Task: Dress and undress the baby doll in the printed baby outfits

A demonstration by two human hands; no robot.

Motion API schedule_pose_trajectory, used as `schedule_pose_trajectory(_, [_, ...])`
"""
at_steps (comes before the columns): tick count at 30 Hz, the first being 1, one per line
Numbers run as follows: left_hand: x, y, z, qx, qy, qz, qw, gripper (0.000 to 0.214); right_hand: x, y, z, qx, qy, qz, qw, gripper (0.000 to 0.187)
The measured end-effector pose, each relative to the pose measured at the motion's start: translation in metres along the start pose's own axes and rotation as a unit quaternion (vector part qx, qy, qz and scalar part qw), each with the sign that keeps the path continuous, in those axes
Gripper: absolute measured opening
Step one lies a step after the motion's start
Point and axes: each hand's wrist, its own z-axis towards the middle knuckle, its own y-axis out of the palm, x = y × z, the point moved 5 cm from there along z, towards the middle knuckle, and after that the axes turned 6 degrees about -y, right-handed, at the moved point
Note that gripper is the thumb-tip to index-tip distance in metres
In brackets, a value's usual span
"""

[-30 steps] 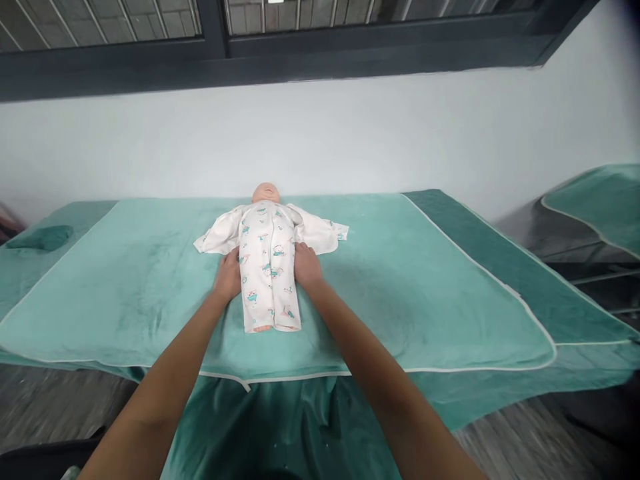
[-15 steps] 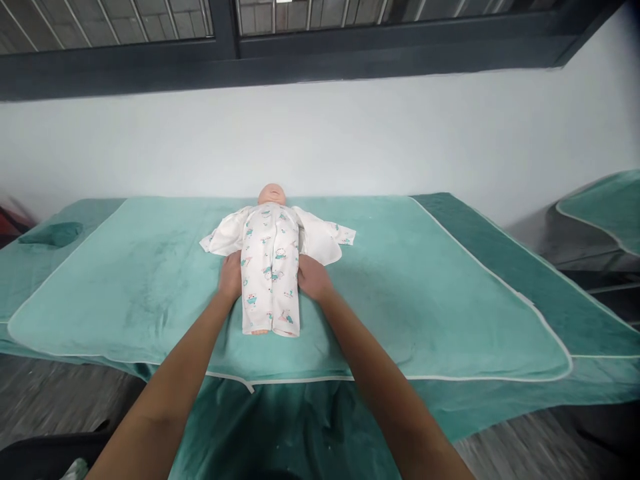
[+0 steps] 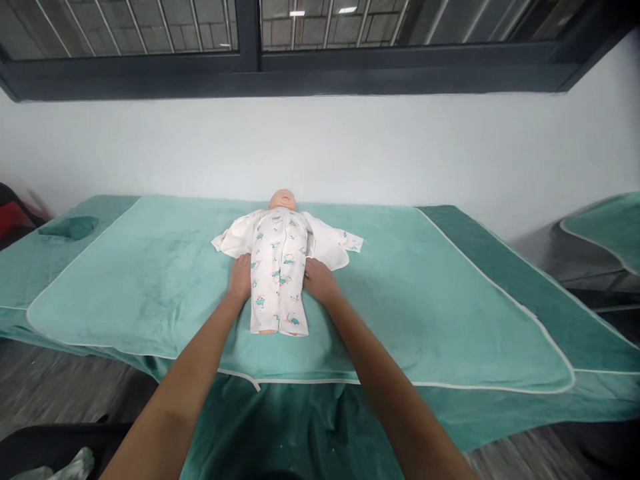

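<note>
A baby doll (image 3: 283, 198) lies on its back, its head toward the wall. White baby trousers (image 3: 280, 287) printed with small green and pink figures cover its front from chest to ankles, and a bit of the feet peeks out at the hems. A white baby shirt (image 3: 327, 245) spreads out on both sides under the trousers, sleeves stretched sideways. At the trousers' left edge is my left hand (image 3: 241, 277), fingers curled at the cloth and partly hidden by it. My right hand (image 3: 320, 280) grips the opposite edge, its fingertips out of sight.
The doll rests on a light green cover (image 3: 430, 320) with white piping, laid over a darker green bed sheet (image 3: 505, 267). A face hole (image 3: 70, 228) is at the bed's left end. Behind are a white wall (image 3: 350, 147) and a barred window. Another green-covered bed (image 3: 607, 227) stands at right.
The view has shifted slightly, so everything appears a little farther right. Both hands stay at the trousers' sides; the lower right leg of the trousers now flares outward a little.
</note>
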Motion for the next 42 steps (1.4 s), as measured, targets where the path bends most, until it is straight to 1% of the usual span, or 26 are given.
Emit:
schedule_pose_trajectory(3, [0.003,-0.007,-0.008,-0.011,0.022,0.018,1.000,0.023,0.002,-0.001,-0.002,0.000,0.018,-0.014,1.000,0.024])
schedule_pose_trajectory(7, [0.005,-0.015,-0.024,-0.039,0.071,0.031,0.996,0.018,0.006,-0.004,-0.006,0.009,0.041,-0.025,0.999,0.023])
schedule_pose_trajectory(11, [0.005,-0.015,-0.032,-0.062,0.108,0.027,0.992,0.018,0.008,-0.004,-0.008,0.024,0.069,-0.033,0.997,0.018])
schedule_pose_trajectory(13, [0.003,-0.014,-0.031,-0.060,0.108,0.004,0.992,0.018,0.011,-0.005,-0.010,0.046,0.096,-0.024,0.994,0.019])
schedule_pose_trajectory(14, [0.002,-0.013,-0.029,-0.055,0.102,-0.011,0.993,0.018,0.013,-0.007,-0.011,0.069,0.116,-0.008,0.991,0.021])
schedule_pose_trajectory(15, [0.000,-0.012,-0.028,-0.048,0.094,-0.025,0.994,0.019,0.018,-0.010,-0.014,0.102,0.147,0.016,0.984,0.024])
schedule_pose_trajectory(16, [-0.003,-0.012,-0.026,-0.039,0.084,-0.034,0.995,0.022,0.024,-0.015,-0.018,0.143,0.187,0.043,0.971,0.028])
schedule_pose_trajectory(19, [-0.010,-0.012,-0.024,-0.010,0.041,-0.030,0.999,0.031,0.048,-0.029,-0.037,0.264,0.318,0.076,0.907,0.042])
schedule_pose_trajectory(20, [-0.012,-0.013,-0.023,-0.002,0.024,-0.027,0.999,0.033,0.054,-0.034,-0.043,0.292,0.354,0.066,0.886,0.044])
schedule_pose_trajectory(21, [-0.014,-0.013,-0.022,0.005,0.007,-0.024,1.000,0.034,0.060,-0.037,-0.048,0.306,0.383,0.049,0.870,0.044])
schedule_pose_trajectory(23, [-0.016,-0.012,-0.022,0.012,-0.018,-0.022,1.000,0.036,0.066,-0.041,-0.051,0.290,0.427,0.013,0.857,0.043])
schedule_pose_trajectory(26, [-0.017,-0.011,-0.020,0.010,-0.035,-0.019,0.999,0.036,0.070,-0.039,-0.047,0.211,0.466,-0.019,0.859,0.052])
schedule_pose_trajectory(28, [-0.017,-0.010,-0.019,0.002,-0.041,-0.019,0.999,0.035,0.076,-0.038,-0.044,0.169,0.478,-0.007,0.862,0.057])
schedule_pose_trajectory(30, [-0.016,-0.009,-0.019,-0.003,-0.048,-0.021,0.999,0.034,0.085,-0.038,-0.040,0.131,0.469,0.049,0.872,0.053])
schedule_pose_trajectory(32, [-0.017,-0.009,-0.019,-0.004,-0.058,-0.025,0.998,0.032,0.094,-0.041,-0.032,0.099,0.436,0.117,0.887,0.043])
schedule_pose_trajectory(33, [-0.017,-0.009,-0.019,-0.005,-0.063,-0.028,0.998,0.032,0.096,-0.045,-0.026,0.096,0.416,0.145,0.893,0.038])
schedule_pose_trajectory(34, [-0.018,-0.009,-0.019,-0.005,-0.068,-0.030,0.997,0.032,0.096,-0.051,-0.018,0.105,0.396,0.170,0.896,0.037])
schedule_pose_trajectory(35, [-0.018,-0.009,-0.019,-0.006,-0.073,-0.033,0.997,0.032,0.092,-0.058,-0.009,0.129,0.376,0.193,0.897,0.037])
schedule_pose_trajectory(36, [-0.018,-0.008,-0.019,-0.007,-0.077,-0.034,0.996,0.031,0.084,-0.067,0.001,0.159,0.353,0.217,0.896,0.039])
schedule_pose_trajectory(38, [-0.019,-0.008,-0.019,-0.011,-0.082,-0.036,0.996,0.031,0.056,-0.086,0.025,0.201,0.274,0.277,0.899,0.043])
schedule_pose_trajectory(39, [-0.019,-0.008,-0.019,-0.014,-0.083,-0.036,0.996,0.031,0.036,-0.095,0.037,0.189,0.219,0.300,0.909,0.042])
schedule_pose_trajectory(40, [-0.018,-0.008,-0.019,-0.016,-0.084,-0.035,0.996,0.032,0.014,-0.101,0.048,0.151,0.156,0.312,0.925,0.041])
schedule_pose_trajectory(42, [-0.018,-0.009,-0.019,-0.020,-0.084,-0.034,0.996,0.032,-0.027,-0.108,0.059,0.040,0.043,0.281,0.958,0.036])
